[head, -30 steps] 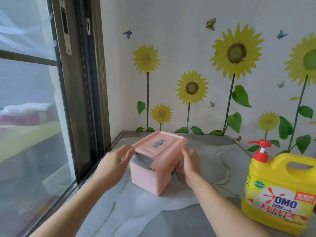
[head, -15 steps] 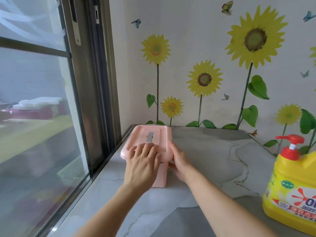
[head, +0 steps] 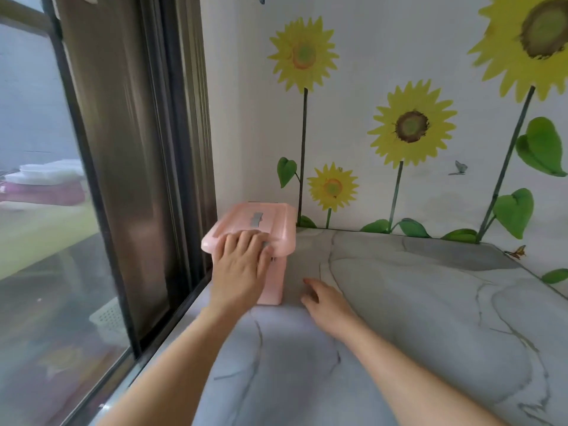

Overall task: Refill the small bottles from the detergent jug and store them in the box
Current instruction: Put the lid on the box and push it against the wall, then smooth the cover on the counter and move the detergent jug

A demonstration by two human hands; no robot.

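A pink plastic box [head: 276, 273] with its lid [head: 270, 215] on stands in the far left corner of the grey marble counter [head: 415, 302], close to the window frame and the wall. My left hand [head: 241, 269] lies over the near edge of the lid, fingers stretched flat on top. My right hand [head: 325, 302] hovers low over the counter just right of the box, fingers relaxed, holding nothing. The detergent jug and the small bottles are out of view.
A dark sliding window frame [head: 172, 179] runs along the counter's left edge. The wall [head: 368, 72] with sunflower stickers closes the back and right side.
The box has gone farther into the corner by the window. My right hand has come off the box's side. The view has swung left, and the yellow jug has dropped out of sight.
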